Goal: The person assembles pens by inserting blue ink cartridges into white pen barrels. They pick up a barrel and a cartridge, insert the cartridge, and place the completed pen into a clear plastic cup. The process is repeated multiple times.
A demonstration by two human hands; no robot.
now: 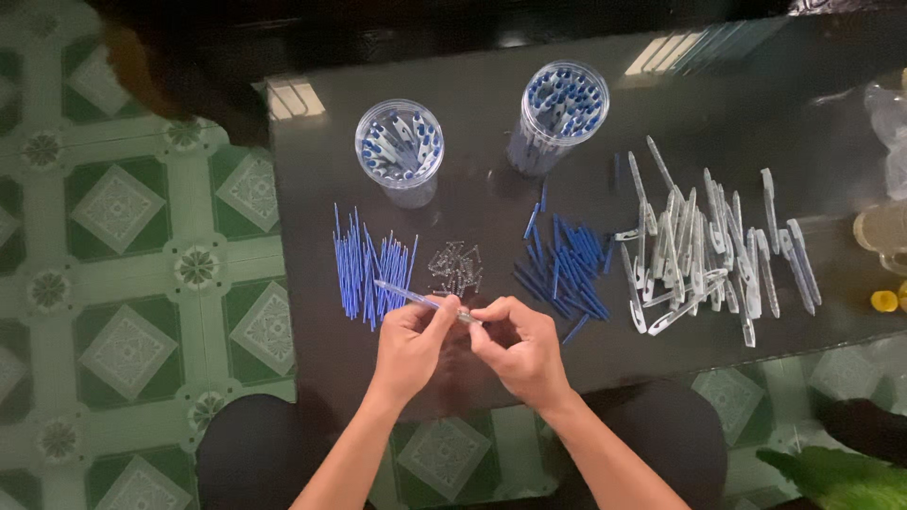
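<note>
Refills [371, 264] lie leftmost on the table [312, 378]. Left hand [411, 345] is pinched on a clear pen barrel [416, 298], its long axis slanting up-left; right hand [520, 349] closes on its near end. Springs [455, 267] sit just beyond, caps [567, 269] further right.

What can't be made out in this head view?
- Join between the clear pen barrel and whatever the right hand pinches: covered by fingertips of the left hand too.
- Small metal parts: too small to identify.
- Yellow items: cut by the right edge.
- Lower contents of both clear cups: hidden by pens.
</note>
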